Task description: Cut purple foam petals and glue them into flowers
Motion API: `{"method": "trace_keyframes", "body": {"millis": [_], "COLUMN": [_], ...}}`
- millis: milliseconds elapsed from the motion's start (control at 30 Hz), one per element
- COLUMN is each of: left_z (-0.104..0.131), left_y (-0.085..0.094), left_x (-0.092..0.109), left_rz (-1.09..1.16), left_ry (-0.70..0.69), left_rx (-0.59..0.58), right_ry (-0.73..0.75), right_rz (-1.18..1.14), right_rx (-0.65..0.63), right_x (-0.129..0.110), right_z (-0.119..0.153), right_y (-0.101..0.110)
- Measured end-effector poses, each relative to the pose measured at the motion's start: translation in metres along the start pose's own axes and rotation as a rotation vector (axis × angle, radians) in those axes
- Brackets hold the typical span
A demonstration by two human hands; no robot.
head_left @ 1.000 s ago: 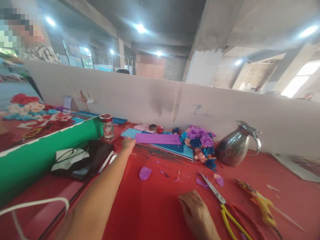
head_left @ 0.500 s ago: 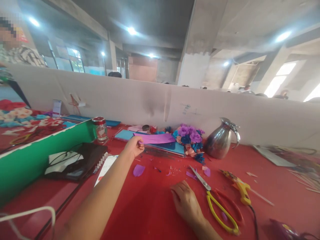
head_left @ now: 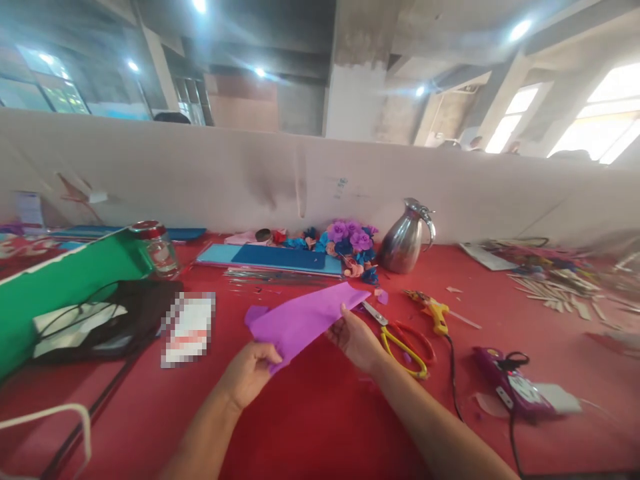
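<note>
A sheet of purple paper (head_left: 305,320) is stretched between my two hands, tilted above the red table. My left hand (head_left: 253,373) pinches its near left corner, thumb on top. My right hand (head_left: 355,337) grips its right part, with the fingers partly hidden beneath the sheet. Just right of that hand lie scissors (head_left: 407,353) with one yellow and one red handle, their blade tips partly behind the paper. Behind the sheet, blue paper strips (head_left: 280,257) lie stacked beside a bunch of purple, blue and pink paper flowers (head_left: 353,243).
A steel jug (head_left: 404,240) stands behind the yellow glue gun (head_left: 437,315). On the right are a purple power strip (head_left: 515,383) with cords and a pile of sticks (head_left: 555,293). Leftward sit a red-lidded jar (head_left: 157,250), a dark bag (head_left: 115,320) and a green divider (head_left: 75,287).
My left hand has brought the purple paper from the stack toward me. The right hand, earlier resting on the table, now holds the sheet too. The view has turned right.
</note>
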State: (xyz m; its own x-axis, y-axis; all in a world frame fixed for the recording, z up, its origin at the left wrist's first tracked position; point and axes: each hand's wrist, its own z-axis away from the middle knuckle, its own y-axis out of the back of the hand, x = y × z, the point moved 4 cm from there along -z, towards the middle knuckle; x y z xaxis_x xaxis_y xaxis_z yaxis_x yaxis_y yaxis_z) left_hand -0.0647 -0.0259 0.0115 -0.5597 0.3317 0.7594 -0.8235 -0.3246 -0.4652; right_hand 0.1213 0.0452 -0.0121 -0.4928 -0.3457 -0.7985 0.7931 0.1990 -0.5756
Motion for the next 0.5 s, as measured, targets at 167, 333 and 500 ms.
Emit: {"method": "trace_keyframes", "body": {"millis": [167,333,500], "left_z": [-0.012,-0.021,-0.024], "left_y": [0.014,0.014,0.018], "left_x": [0.001,0.0,-0.001], "left_rz": [-0.266,-0.535,-0.723], "left_ry": [-0.166,-0.244,-0.313], "left_rx": [0.091,0.049,0.102], "right_ry": [-0.039,-0.027,0.216], "right_rz": [-0.041,0.533,1.573], "right_rx": [0.044,-0.04,0.24], "right_x": [0.004,-0.028,-0.083], "right_z": [-0.002,0.019,0.058], "right_y": [0.009,0.02,0.074]}}
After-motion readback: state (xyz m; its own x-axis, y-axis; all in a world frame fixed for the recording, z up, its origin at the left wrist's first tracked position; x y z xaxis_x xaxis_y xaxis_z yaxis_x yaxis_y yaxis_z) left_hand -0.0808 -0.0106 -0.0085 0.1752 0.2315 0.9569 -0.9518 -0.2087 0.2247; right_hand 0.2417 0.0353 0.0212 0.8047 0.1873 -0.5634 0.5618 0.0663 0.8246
